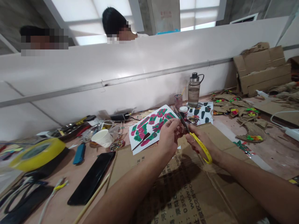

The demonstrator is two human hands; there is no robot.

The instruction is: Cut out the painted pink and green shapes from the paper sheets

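My right hand (201, 141) grips yellow-handled scissors (202, 147), their dark blades pointing up and away at the right edge of a white sheet of paper (151, 127) painted with pink and green shapes. A dark, narrow slit shows near the sheet's lower left. My left hand (170, 135) is closed at that right edge, thumb and fingers pinching the paper beside the blades; the fingers partly hide the pinch point. Beneath both hands lies a flattened cardboard sheet (187, 186) with printed characters. Small white paper scraps rest on it.
To the left are a black phone (92, 179), blue utility knife (79, 153), paper cup (102, 137) and yellow tape roll (38, 154). Behind stand a water bottle (193, 91) and a second painted sheet (204, 112). Decorated cardboard crescents (251, 130) lie right. Two people sit beyond the partition (140, 62).
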